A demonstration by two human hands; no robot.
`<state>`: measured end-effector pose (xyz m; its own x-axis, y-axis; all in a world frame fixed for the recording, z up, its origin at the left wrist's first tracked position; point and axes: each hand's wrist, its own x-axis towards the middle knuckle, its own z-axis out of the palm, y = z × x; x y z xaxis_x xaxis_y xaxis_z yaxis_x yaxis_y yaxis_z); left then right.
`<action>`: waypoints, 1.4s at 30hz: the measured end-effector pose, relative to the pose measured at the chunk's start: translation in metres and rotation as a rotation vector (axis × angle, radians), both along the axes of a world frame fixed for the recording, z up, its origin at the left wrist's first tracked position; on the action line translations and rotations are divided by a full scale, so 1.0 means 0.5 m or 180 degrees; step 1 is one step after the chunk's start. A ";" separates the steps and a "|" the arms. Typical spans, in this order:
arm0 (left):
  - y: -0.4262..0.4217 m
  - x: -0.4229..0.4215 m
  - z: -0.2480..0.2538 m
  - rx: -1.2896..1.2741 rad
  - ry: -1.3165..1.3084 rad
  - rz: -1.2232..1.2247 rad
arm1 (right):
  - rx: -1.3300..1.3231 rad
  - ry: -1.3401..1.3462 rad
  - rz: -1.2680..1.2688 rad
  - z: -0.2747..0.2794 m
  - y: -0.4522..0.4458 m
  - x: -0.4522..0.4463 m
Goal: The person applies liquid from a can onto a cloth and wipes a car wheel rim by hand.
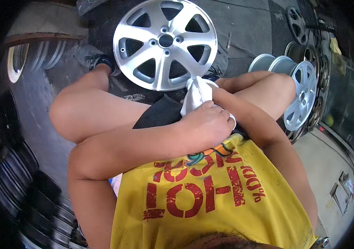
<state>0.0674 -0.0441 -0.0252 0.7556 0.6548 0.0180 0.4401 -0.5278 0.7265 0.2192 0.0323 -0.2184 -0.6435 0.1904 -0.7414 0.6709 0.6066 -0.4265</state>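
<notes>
My left hand [211, 124] reaches across my lap, its fingers closed on a white cloth [197, 96] that looks like a fabric glove. A bit of white also shows past its fingertips. My right forearm [243, 106] runs up to the same cloth, and the white fabric covers most of my right hand, so its fingers are hidden. Just beyond the cloth is a silver alloy wheel [157, 68], its face turned toward me, with several broad spokes and a dark centre hole. Its near rim lies close to the cloth.
More silver wheels [303, 95] stand on edge at the right, with darker rims behind them. Dark stacked objects [15, 153] line the left side. A wheel rim [17, 62] sits at the upper left. Small items [343, 193] lie on the pale surface at the lower right.
</notes>
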 end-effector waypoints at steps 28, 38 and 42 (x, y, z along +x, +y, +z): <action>0.012 0.039 -0.055 -0.0373 0.0217 0.0029 | 0.0814 -0.0501 -0.0616 0.043 0.064 0.097; 0.013 0.047 -0.057 -0.0444 0.0429 -0.0084 | 0.1091 -0.0148 -0.1094 -0.008 0.029 0.087; 0.012 0.044 -0.056 -0.0258 0.0376 -0.0020 | 0.1016 -0.0181 -0.0930 -0.045 0.028 0.102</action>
